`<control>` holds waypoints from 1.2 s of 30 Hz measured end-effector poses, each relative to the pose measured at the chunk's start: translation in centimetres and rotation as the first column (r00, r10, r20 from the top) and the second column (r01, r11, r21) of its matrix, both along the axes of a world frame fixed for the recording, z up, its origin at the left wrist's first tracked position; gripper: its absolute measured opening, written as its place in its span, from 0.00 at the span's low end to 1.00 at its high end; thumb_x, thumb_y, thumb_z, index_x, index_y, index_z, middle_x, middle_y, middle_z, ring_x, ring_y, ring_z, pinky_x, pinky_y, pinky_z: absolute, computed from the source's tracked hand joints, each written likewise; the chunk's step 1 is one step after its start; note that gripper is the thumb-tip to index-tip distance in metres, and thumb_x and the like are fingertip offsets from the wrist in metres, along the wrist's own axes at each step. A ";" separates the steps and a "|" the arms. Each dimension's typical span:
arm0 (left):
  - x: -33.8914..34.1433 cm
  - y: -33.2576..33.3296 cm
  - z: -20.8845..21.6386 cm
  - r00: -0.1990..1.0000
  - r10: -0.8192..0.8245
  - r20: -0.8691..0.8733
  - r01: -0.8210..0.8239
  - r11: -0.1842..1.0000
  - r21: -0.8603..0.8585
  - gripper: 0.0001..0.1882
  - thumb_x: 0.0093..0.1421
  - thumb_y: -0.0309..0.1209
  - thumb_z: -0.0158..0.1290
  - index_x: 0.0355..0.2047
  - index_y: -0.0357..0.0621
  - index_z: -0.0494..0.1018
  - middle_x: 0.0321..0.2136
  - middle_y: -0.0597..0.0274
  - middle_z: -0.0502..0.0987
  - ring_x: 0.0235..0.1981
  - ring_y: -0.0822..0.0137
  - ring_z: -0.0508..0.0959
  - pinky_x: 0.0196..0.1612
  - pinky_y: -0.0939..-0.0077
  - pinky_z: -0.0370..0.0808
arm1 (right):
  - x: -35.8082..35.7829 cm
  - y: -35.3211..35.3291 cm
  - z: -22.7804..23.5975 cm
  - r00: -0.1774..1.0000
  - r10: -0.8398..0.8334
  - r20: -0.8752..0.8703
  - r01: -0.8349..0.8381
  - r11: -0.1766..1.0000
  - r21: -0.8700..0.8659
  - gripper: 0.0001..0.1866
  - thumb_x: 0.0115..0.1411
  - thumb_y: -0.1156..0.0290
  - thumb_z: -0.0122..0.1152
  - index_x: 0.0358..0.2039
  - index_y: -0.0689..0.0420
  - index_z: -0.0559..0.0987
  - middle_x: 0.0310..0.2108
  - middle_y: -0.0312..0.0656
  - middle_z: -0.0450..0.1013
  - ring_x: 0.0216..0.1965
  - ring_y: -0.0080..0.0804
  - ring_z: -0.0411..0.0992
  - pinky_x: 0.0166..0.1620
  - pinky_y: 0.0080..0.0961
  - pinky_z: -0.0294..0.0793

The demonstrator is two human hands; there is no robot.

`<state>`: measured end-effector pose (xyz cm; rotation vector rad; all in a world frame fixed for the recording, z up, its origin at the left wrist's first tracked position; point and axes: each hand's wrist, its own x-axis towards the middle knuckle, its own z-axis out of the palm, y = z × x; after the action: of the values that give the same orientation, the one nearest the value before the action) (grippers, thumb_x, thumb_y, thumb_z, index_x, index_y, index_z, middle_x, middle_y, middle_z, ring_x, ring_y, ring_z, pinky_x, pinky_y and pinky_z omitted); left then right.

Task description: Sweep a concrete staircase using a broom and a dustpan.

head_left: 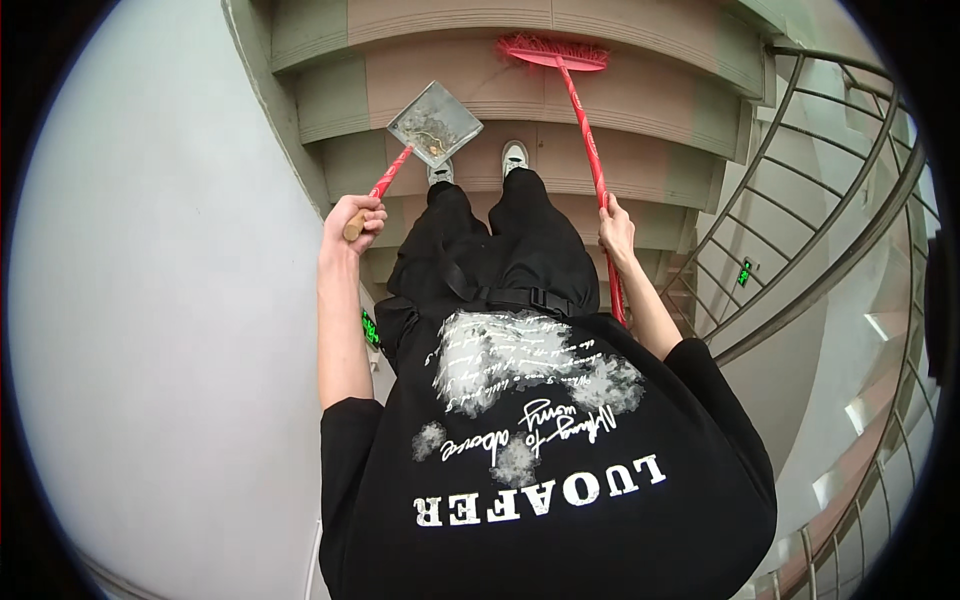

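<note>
Dustpan (446, 112) and broom (590, 150) are held to either side of the body on a staircase (650, 110); at far left stands a pale wall (170, 300), and near it the left grip (350, 215) is curled fully round the pan's red handle (391, 172) close to its wooden end, probably for reach; the pan, partly over the left shoe (440, 176), bears some debris (432, 140) and seems held fairly level so that little slides off, though whether it touches a step I cannot tell; the right shoe (515, 156) stands on a tread beside it; further right, the red broom head (553, 52) lies by a step ahead of the feet, its shaft running back to the right grip (617, 230), closed around it part-way along, likely for leverage, with the end extending past; at far right curves a metal railing (783, 207).
</note>
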<state>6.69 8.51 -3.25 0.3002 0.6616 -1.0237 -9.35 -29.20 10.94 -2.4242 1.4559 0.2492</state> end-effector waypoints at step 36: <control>8.6 -2.7 -3.3 0.991 0.116 -0.067 -0.110 0.991 0.078 0.07 0.54 0.14 0.40 0.32 0.37 0.59 0.21 0.59 0.64 0.14 0.80 0.62 0.10 0.91 0.55 | -5.7 5.6 -2.8 0.929 0.371 -0.024 -0.311 0.811 0.496 0.22 0.62 0.64 0.45 0.57 0.53 0.67 0.30 0.43 0.76 0.25 0.33 0.72 0.29 0.25 0.70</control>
<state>15.28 5.76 -6.58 0.2879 0.7740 -0.9062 -15.08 -23.62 8.17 -2.2464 0.8393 0.7582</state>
